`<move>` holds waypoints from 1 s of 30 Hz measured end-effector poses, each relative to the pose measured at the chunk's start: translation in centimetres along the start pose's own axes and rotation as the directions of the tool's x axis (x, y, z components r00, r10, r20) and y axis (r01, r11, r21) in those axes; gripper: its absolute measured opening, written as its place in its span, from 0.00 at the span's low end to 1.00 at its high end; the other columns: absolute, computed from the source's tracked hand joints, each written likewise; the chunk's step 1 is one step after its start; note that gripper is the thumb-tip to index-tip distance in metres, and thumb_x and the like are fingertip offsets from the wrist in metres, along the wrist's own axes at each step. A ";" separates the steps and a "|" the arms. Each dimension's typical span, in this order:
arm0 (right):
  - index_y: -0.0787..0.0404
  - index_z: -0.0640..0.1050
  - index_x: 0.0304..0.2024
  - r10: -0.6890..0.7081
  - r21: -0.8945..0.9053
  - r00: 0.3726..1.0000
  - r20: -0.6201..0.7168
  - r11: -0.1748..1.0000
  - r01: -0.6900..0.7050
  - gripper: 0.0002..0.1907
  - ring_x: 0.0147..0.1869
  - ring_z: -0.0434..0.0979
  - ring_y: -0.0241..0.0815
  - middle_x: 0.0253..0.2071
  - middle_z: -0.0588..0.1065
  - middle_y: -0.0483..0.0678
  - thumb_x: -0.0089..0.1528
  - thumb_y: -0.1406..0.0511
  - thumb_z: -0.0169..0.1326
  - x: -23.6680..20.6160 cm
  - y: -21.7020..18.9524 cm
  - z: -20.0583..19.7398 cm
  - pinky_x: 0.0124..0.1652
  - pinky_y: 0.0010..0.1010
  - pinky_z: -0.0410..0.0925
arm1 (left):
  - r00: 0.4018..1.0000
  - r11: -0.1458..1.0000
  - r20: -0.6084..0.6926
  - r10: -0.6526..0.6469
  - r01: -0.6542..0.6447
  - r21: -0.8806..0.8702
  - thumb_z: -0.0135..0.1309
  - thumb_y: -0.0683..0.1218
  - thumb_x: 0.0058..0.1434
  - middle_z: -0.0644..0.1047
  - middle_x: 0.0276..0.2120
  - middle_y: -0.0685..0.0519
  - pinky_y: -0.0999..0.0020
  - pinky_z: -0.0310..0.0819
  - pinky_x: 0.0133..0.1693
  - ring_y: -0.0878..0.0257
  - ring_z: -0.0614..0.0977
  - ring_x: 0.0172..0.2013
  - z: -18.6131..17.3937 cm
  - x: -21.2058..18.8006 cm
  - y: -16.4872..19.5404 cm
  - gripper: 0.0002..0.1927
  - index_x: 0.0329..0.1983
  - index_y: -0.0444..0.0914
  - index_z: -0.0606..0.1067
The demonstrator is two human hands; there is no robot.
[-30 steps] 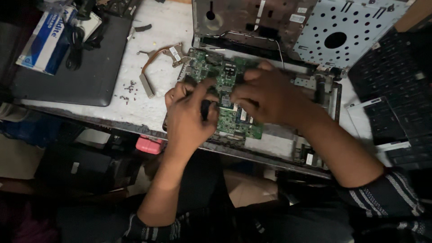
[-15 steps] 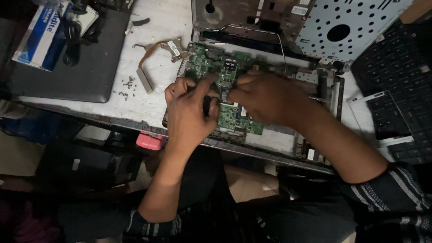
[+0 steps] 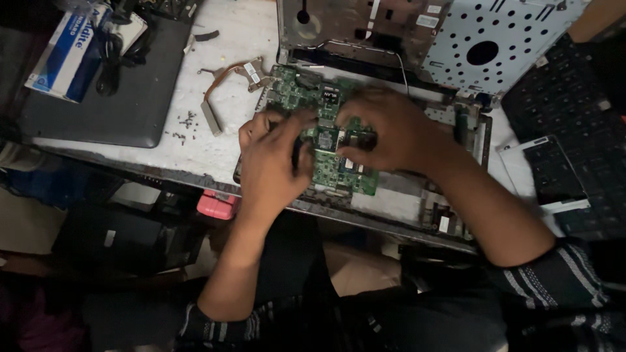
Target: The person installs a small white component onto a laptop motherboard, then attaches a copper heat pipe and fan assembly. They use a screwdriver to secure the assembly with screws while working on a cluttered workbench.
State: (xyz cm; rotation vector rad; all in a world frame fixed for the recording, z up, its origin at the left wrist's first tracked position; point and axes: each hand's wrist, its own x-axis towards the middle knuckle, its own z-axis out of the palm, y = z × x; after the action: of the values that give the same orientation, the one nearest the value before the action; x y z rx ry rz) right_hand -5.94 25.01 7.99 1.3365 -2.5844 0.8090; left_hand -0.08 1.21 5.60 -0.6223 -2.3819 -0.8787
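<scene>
Head view: my left hand [image 3: 270, 166] and my right hand [image 3: 391, 130] are both down on the green circuit board [image 3: 339, 171], fingers bent over its middle. The hands are close together, nearly touching. I cannot tell whether they pinch something small or only press on the board. The board lies in the open laptop base [image 3: 450, 215] at the near edge of the table [image 3: 241, 39], right in front of me.

The machine looks well taken apart: the copper cooling pipe [image 3: 225, 81] is out and lies just left of the board, loose screws [image 3: 184, 125] are scattered beside it, a keyboard [image 3: 574, 111] sits off to the right, and a perforated metal cover [image 3: 495, 39] leans at the far side. The board is not yet lifted out.

The table is white and scuffed. A closed dark laptop [image 3: 111, 98] rests at the left, with a blue-and-white box [image 3: 65, 55] at its far corner. Below the table edge, a small red thing [image 3: 218, 205] shows. The room is dim.
</scene>
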 end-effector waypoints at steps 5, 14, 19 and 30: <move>0.61 0.78 0.44 -0.010 -0.085 1.000 -0.002 0.996 0.009 0.22 0.50 0.78 0.52 0.43 0.79 0.52 0.55 0.55 0.69 0.0 -0.8 -0.1 0.51 0.45 0.70 | 0.983 0.996 -0.180 -0.028 0.013 -0.083 0.56 0.36 0.59 0.82 0.45 0.55 0.60 0.63 0.56 0.55 0.76 0.49 0.2 -0.7 -0.1 0.14 0.48 0.41 0.79; 0.61 0.80 0.46 -0.006 -0.182 1.000 0.019 0.983 0.010 0.29 0.53 0.78 0.53 0.45 0.80 0.52 0.53 0.48 0.69 0.0 -2.4 -1.0 0.56 0.48 0.67 | 0.976 0.954 -0.201 -0.081 0.018 -0.299 0.57 0.38 0.64 0.81 0.45 0.52 0.64 0.72 0.55 0.54 0.79 0.50 -1.3 -1.1 0.1 0.09 0.47 0.38 0.78; 0.61 0.80 0.46 -0.029 -0.162 0.999 0.027 0.986 0.033 0.28 0.51 0.79 0.53 0.45 0.80 0.52 0.54 0.49 0.67 -0.1 -2.5 -1.6 0.55 0.50 0.66 | 0.979 0.987 0.142 0.148 -0.138 -0.080 0.69 0.50 0.51 0.76 0.56 0.45 0.50 0.61 0.61 0.46 0.71 0.59 -3.0 0.0 0.5 0.35 0.62 0.38 0.73; 0.63 0.76 0.56 -0.059 0.240 0.984 0.165 0.971 0.018 0.28 0.45 0.81 0.43 0.53 0.80 0.51 0.57 0.60 0.67 -0.9 0.3 -3.1 0.48 0.37 0.75 | 0.865 0.989 0.479 0.147 -0.138 -0.056 0.75 0.56 0.39 0.71 0.61 0.40 0.49 0.58 0.59 0.45 0.68 0.62 -4.2 2.2 1.7 0.53 0.68 0.38 0.66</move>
State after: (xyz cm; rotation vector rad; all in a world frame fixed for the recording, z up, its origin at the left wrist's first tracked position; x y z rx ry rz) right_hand -6.01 27.37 10.16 1.5817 -2.6464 1.0707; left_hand 0.47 -0.01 10.42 -1.1242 -2.7158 -0.7455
